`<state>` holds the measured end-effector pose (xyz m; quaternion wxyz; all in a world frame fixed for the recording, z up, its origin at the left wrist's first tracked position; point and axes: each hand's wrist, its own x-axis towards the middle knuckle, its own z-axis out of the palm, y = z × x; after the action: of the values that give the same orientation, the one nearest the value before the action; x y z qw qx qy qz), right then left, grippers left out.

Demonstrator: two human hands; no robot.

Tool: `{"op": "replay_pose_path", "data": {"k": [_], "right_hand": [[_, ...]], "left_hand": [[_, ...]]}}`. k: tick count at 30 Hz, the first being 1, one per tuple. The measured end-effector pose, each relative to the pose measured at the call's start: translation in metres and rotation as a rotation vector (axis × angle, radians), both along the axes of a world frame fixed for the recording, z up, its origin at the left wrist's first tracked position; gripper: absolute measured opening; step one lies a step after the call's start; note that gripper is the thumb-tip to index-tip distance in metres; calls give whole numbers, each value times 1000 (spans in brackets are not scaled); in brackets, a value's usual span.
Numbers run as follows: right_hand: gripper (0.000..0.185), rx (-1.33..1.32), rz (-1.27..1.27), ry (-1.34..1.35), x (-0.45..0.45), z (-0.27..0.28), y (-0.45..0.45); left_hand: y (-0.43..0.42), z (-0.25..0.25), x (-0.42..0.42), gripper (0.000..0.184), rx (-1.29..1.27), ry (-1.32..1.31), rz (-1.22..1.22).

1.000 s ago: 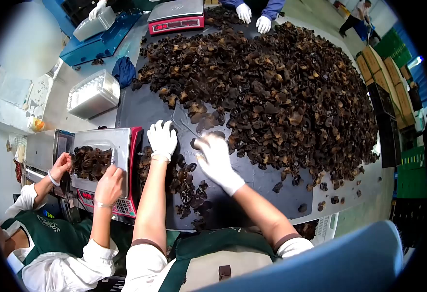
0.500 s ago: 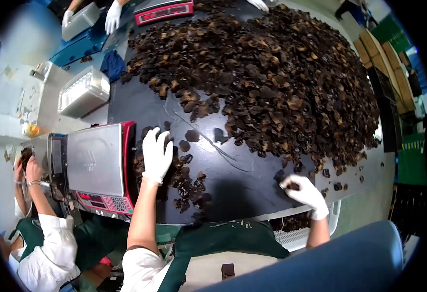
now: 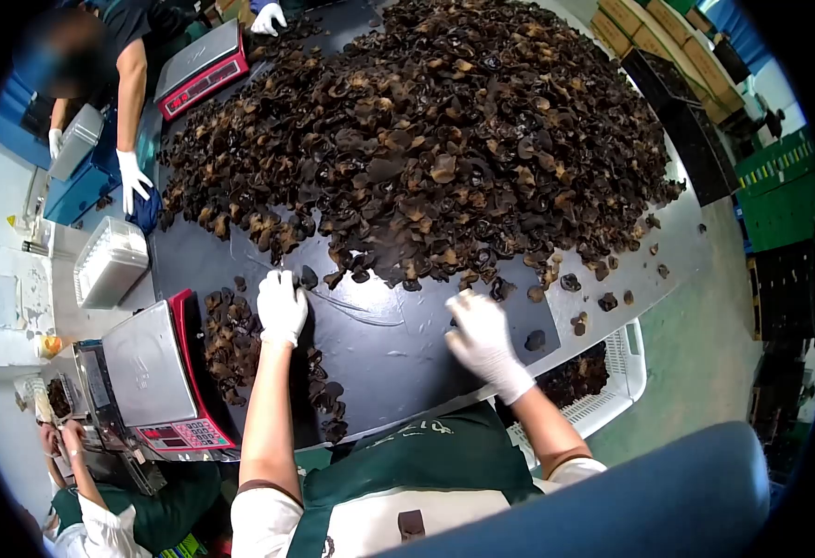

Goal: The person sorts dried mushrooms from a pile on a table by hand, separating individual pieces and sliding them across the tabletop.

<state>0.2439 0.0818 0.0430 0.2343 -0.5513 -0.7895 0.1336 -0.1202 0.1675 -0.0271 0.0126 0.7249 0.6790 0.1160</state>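
Observation:
Dark brown wood ear mushrooms (image 3: 426, 149) form a wide heap over the far part of the black table (image 3: 379, 372). My left hand (image 3: 282, 312), in a white glove, rests with fingers spread slightly, beside a smaller pile of wood ear mushrooms (image 3: 231, 344). A single dark piece (image 3: 309, 277) lies by its fingertips. My gloved right hand (image 3: 486, 344) reaches to the heap's near edge, fingers stretched forward; a dark bit shows between thumb and fingers, but no firm grip is visible. One loose mushroom (image 3: 535, 340) lies to its right.
A red-framed scale (image 3: 152, 372) stands left of the small pile. Another scale (image 3: 203, 70) sits at the far left, near a co-worker's gloved hand (image 3: 132, 181). Stacked clear trays (image 3: 112, 263) stand at left. A white crate (image 3: 626, 367) with mushrooms is below the front edge.
The view has shifted right. My right hand has moved left and forward, leaving a loose mushroom to its right. My left hand's fingers have drawn closer together. A co-worker's arm reaches farther in.

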Motion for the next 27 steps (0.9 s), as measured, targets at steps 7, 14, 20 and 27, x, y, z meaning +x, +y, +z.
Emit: {"op": "replay_pose_path", "data": {"k": [7, 14, 20, 27], "right_hand": [[30, 41, 248, 188, -39, 13, 36], [70, 1, -117, -108, -33, -28, 93], [49, -48, 407, -126, -27, -25, 8], [58, 138, -57, -73, -19, -12, 70]], "left_hand": [[-2, 55, 6, 18, -3, 12, -75], [42, 34, 104, 53, 79, -147, -356], [-16, 50, 65, 34, -34, -245, -638], [-4, 51, 72, 49, 86, -268, -323]]}}
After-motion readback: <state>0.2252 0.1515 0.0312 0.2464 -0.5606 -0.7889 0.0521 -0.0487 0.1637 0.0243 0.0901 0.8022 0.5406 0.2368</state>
